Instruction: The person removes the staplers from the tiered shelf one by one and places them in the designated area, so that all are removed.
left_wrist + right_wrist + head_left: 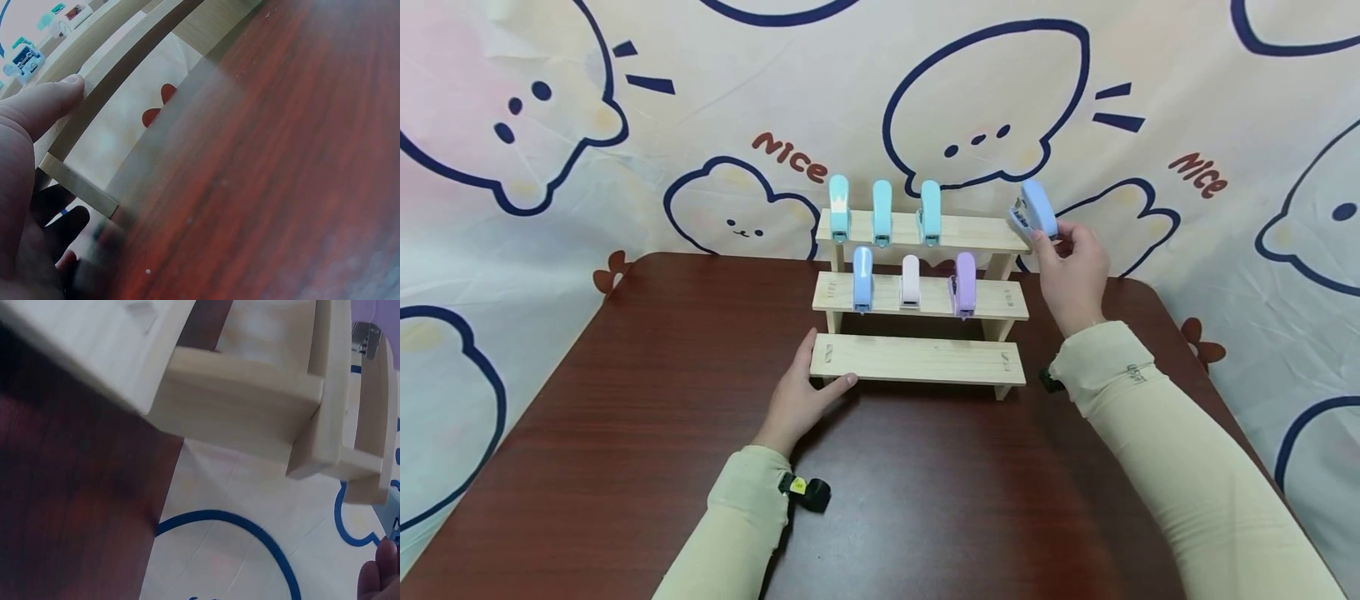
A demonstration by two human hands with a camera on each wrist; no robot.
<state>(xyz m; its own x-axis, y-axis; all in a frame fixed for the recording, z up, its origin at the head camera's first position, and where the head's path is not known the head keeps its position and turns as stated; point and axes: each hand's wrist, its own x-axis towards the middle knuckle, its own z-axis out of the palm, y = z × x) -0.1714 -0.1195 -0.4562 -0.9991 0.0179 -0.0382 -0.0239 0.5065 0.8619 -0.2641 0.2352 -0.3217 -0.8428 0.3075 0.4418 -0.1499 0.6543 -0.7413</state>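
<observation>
A three-step wooden rack (917,358) stands on the table. My left hand (801,396) grips the left end of its lowest step, thumb along the front edge and fingers round the side. In the left wrist view the thumb (69,87) lies on the board. My right hand (1072,267) pinches a blue stapler (1037,207), tilted, at the right end of the top step. Three teal staplers (882,212) stand toward the left of that step. The middle step bears another blue stapler (862,279), a white stapler (910,282) and a purple stapler (963,285).
The dark brown wooden table (625,433) extends around the rack. Right behind its back edge hangs a pale cloth (865,75) printed with cartoon outlines. Black straps with small devices (808,492) sit at both wrists.
</observation>
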